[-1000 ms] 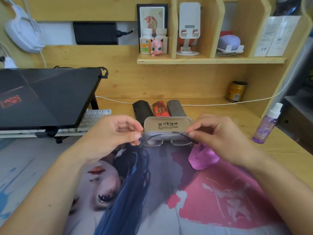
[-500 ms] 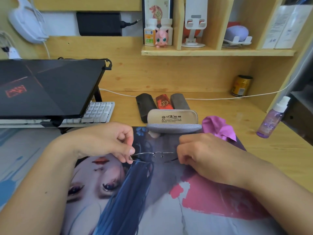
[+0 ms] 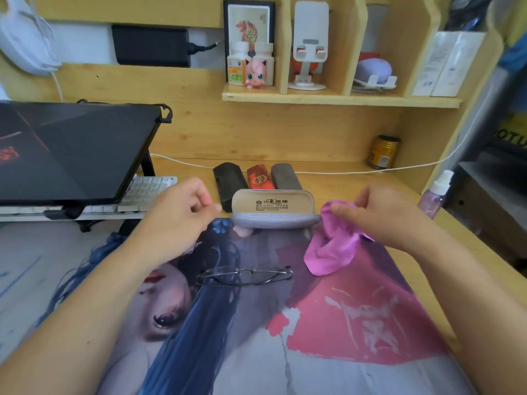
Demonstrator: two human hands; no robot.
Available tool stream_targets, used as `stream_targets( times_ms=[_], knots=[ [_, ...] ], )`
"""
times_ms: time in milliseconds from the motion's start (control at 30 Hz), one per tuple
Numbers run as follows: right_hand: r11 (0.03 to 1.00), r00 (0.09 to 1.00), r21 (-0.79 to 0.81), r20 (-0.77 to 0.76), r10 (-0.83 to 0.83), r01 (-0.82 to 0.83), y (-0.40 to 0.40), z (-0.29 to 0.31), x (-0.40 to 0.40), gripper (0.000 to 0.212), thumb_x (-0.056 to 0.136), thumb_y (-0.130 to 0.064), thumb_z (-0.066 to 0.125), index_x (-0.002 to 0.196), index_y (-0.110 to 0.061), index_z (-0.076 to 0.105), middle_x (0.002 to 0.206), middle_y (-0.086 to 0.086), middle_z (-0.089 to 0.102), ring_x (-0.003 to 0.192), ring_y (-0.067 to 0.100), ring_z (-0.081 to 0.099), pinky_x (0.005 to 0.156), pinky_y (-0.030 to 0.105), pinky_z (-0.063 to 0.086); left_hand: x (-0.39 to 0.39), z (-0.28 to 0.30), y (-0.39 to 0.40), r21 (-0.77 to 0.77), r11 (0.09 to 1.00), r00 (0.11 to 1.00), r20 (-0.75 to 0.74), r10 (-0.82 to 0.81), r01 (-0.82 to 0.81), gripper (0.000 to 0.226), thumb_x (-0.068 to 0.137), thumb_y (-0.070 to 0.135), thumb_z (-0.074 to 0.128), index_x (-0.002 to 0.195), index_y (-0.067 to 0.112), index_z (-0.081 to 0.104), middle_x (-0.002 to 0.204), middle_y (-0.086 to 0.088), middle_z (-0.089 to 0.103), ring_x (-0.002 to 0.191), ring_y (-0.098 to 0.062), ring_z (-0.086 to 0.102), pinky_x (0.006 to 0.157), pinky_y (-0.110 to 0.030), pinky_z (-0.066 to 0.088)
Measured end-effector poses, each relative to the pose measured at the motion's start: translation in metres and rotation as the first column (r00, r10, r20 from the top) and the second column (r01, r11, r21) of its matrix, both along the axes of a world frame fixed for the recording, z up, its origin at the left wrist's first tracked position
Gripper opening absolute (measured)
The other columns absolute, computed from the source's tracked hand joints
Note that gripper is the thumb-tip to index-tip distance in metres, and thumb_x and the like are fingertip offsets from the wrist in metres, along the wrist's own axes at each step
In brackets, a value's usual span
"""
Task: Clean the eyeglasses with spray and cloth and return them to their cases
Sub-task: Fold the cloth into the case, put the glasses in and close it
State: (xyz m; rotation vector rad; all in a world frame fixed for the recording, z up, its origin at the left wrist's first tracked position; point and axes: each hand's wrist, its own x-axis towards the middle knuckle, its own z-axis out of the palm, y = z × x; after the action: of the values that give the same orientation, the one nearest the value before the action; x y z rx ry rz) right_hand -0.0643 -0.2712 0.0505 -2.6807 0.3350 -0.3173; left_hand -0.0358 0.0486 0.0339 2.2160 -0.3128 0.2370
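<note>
The right hand's fingers [image 3: 346,208] pinch the top of a purple cloth [image 3: 332,246], which hangs crumpled with its lower end touching the printed mat [image 3: 328,323]. The right hand [image 3: 385,215] is raised near the right end of an open grey glasses case [image 3: 273,212]. The left hand [image 3: 182,215] hovers to the left of that case, its fingers loosely curled and holding nothing. Between the two forearms, the thin-rimmed glasses [image 3: 245,276] lie on the mat, folded flat, well apart from both hands. Behind the open case, toward the back edge of the table [image 3: 356,183], three closed cases lie side by side: a black case [image 3: 228,181], a red case [image 3: 258,178] and a grey case [image 3: 285,176]. The spray bottle [image 3: 435,195] stands upright near the table's right edge. A laptop [image 3: 71,149] sits raised on a stand at the left edge.
</note>
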Motion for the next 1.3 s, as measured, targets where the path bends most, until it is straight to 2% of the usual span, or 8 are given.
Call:
stream_targets(
  times_ms=[200,333,467,633,767,967,1133,1300],
  knots=[
    [0.874,0.951,0.377,0.157,0.266,-0.307,0.001,0.034,-0.028,0.032,0.092,-0.02,0.07,0.067,-0.013,0.052,0.062,0.001,0.051,0.061,0.012,0.047,0.056,0.026,0.037,-0.017,0.003,-0.025,-0.155,0.987,0.965,0.262,-0.006,0.049,0.021,0.092,0.019,0.07,0.078,0.026,0.056,0.071,0.005,0.06,0.061,-0.007,0.051,0.061,-0.022,0.042],
    [0.661,0.873,0.588,0.186,0.451,-0.466,0.007,0.089,-0.068,0.028,0.098,-0.002,0.054,0.072,-0.008,0.046,0.052,-0.006,0.045,0.043,0.004,0.041,0.039,0.013,0.033,-0.034,0.045,-0.051,-0.245,0.92,0.952,0.08,-0.296,0.307,0.02,0.088,0.04,0.073,0.104,0.03,0.067,0.104,0.015,0.071,0.095,0.003,0.064,0.086,-0.019,0.045],
    [0.367,0.788,0.787,0.23,0.572,-0.496,0.009,0.12,-0.087,0.028,0.086,0.001,0.056,0.065,-0.014,0.045,0.058,0.002,0.046,0.047,0.012,0.045,0.042,0.019,0.04,-0.049,0.071,-0.082,-0.468,0.681,0.65,-0.259,-0.715,0.563,0.083,0.069,0.076,0.071,0.137,0.03,0.058,0.132,0.007,0.066,0.122,-0.011,0.061,0.113,-0.043,0.042],
    [0.413,0.75,0.785,0.096,0.654,-0.461,-0.008,0.108,-0.103,0.021,0.08,-0.011,0.062,0.064,-0.017,0.05,0.06,0.006,0.041,0.052,0.033,0.029,0.049,0.048,0.037,-0.072,0.063,-0.087,-0.623,0.534,0.414,-0.343,-0.843,0.571,0.036,0.081,0.02,0.077,0.112,0.003,0.069,0.111,-0.014,0.069,0.097,-0.026,0.068,0.091,-0.037,0.055],
    [0.365,0.78,0.866,0.044,0.625,-0.341,-0.023,0.085,-0.11,0.019,0.083,-0.013,0.064,0.067,-0.016,0.054,0.066,0.004,0.049,0.057,0.016,0.05,0.052,0.026,0.045,-0.084,0.058,-0.08,-0.673,0.614,0.511,-0.387,-0.767,0.412,0.036,0.085,0.004,0.073,0.117,-0.008,0.062,0.107,-0.02,0.069,0.087,-0.025,0.071,0.08,-0.037,0.06],
    [0.373,0.894,0.879,0.119,0.432,-0.298,-0.028,0.068,-0.109,0.023,0.085,-0.016,0.075,0.074,-0.014,0.055,0.068,0.002,0.06,0.059,0.012,0.06,0.054,0.025,0.052,-0.08,0.058,-0.082,-0.696,0.709,0.771,-0.388,-0.504,0.113,0.012,0.093,0.004,0.065,0.103,-0.002,0.065,0.102,-0.019,0.071,0.081,-0.027,0.071,0.072,-0.042,0.062],
    [0.602,0.955,0.749,0.142,0.26,-0.275,-0.013,0.063,-0.108,0.012,0.089,-0.011,0.072,0.091,-0.012,0.06,0.078,0.01,0.069,0.069,0.018,0.069,0.067,0.038,0.057,-0.078,0.068,-0.092,-0.603,0.797,0.893,-0.343,-0.29,0.028,0.004,0.094,0.006,0.067,0.095,0.003,0.07,0.095,-0.016,0.074,0.078,-0.025,0.072,0.07,-0.046,0.063],
    [0.87,0.937,0.357,0.207,0.282,-0.34,-0.012,0.071,-0.11,0.054,0.092,-0.016,0.071,0.136,-0.04,0.049,0.08,0.008,0.064,0.061,0.015,0.066,0.052,0.023,0.05,-0.08,0.08,-0.094,-0.491,0.865,0.931,-0.257,-0.259,0.105,0.007,0.094,0.011,0.069,0.088,0.01,0.073,0.09,-0.01,0.072,0.078,-0.023,0.069,0.075,-0.046,0.061]
  ],
)
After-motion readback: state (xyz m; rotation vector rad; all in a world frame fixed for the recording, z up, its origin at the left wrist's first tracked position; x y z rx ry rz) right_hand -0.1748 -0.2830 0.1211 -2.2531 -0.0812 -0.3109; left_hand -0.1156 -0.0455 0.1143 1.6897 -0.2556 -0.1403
